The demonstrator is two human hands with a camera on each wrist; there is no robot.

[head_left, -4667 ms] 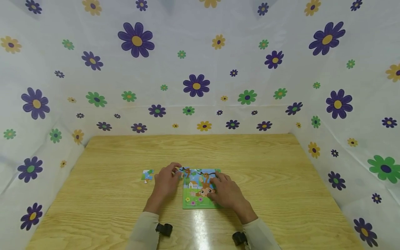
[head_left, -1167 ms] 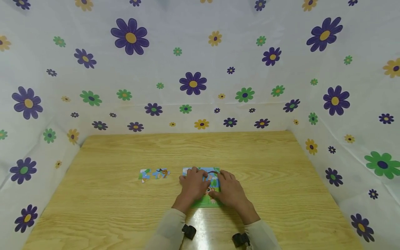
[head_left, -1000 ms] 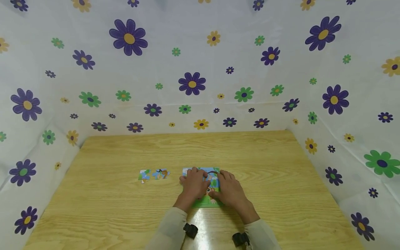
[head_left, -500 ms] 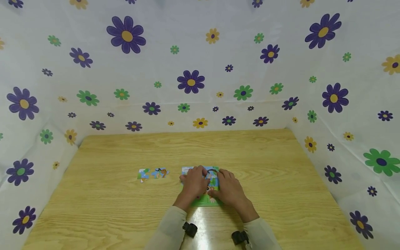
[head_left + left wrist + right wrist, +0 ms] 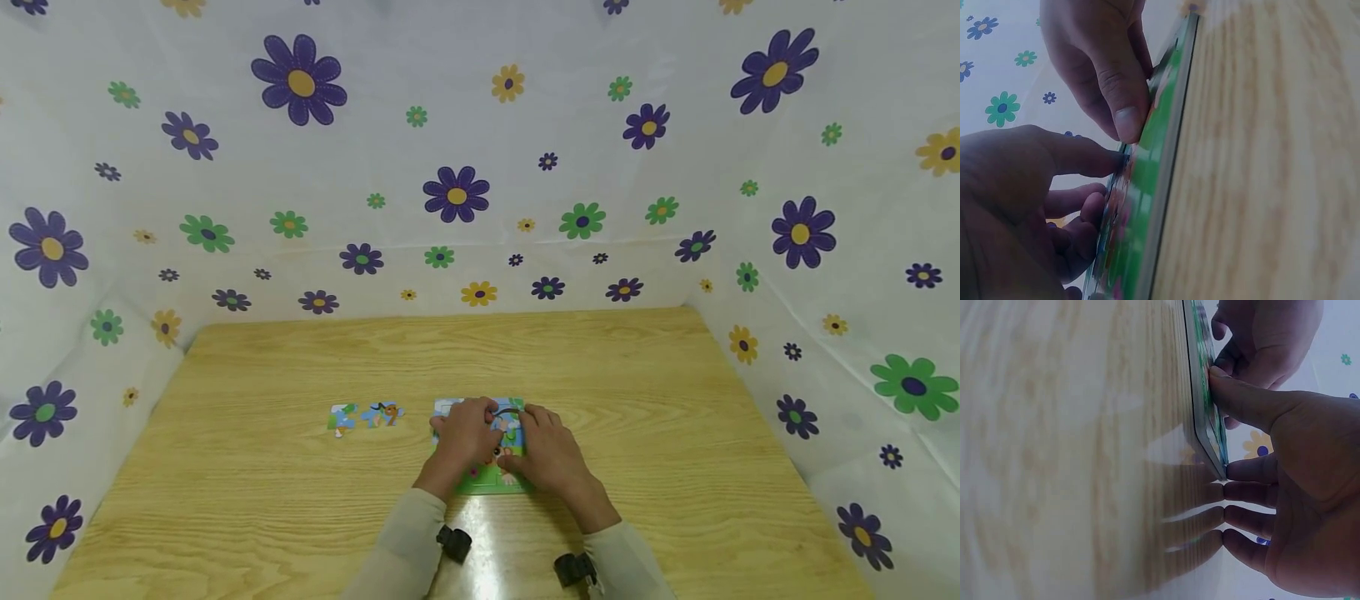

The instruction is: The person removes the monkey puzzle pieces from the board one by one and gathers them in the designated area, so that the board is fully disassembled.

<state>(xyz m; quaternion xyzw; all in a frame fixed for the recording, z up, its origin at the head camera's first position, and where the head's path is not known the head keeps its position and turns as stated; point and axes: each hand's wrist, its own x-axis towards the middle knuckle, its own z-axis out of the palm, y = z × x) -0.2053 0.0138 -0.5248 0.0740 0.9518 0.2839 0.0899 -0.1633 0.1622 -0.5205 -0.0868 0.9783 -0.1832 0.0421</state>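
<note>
And here's the left hand [image 5: 461, 433], curled low over the upper middle of the jigsaw board [image 5: 491, 489], thumb and fingertips right down at its surface — whether it's pinching a piece or only pressing, I cannot tell. The right hand [image 5: 553, 450] plays anchor: fingers fairly straight, thumb laid on the board's face, index finger at the corner, the other fingertips down on the wood-grain table [image 5: 225, 475] beyond the edge. The board lies flat in front of the person, largely covered by both hands. Off to its left sit two loose pieces, the landscape piece [image 5: 342, 417] and the monkey piece [image 5: 384, 414], just beside each other but apart.

What could spoil this? I'd watch that right thumb: should it ease off, a sideways shove from the left could slide the board over the smooth tabletop. Fingertips catching a seam might also pop up neighbouring pieces, and a wide sweep leftward could knock the monkey piece.

Now the change from nearly five seconds ago: the left hand was at the board's upper left with the monkey piece, and only the landscape piece lay out on the table. Now both lie there, and the left hand works further right — the right hand hardly shifted at all.
</note>
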